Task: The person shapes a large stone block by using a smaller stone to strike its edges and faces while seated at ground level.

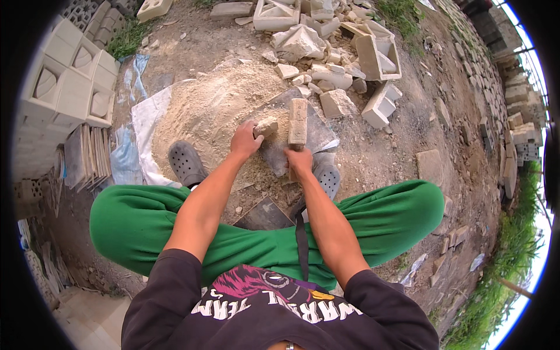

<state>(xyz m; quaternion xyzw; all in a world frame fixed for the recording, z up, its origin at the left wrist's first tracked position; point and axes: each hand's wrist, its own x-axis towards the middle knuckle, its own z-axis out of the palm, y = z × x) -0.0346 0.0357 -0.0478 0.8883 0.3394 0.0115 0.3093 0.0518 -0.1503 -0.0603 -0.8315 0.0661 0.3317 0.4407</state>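
Head view, nearest first: what do the hands hold beyond those green trousers (140,224)?

— The right hand (299,161) is a closed fist round the handle of a dusty hammer (297,121), just below its blocky head. The left hand (246,139) is half curled, fingers and thumb on the near left side of a pale stone chunk (267,126).

— Where's the chunk exactly?

— Left of the hammer's head, by a dark slab (321,125); resting or lifted, I can't tell.

— How would both handle?

— The hammer is probably stiff and head-heavy, so hold its handle firmly. The chunk looks hard but crumbly, perhaps slippery with dust; grip its sides, fingertips off the top.

— And farther off?

— Pale powder (204,105) spreads out, then broken blocks (373,55) lie heaped.
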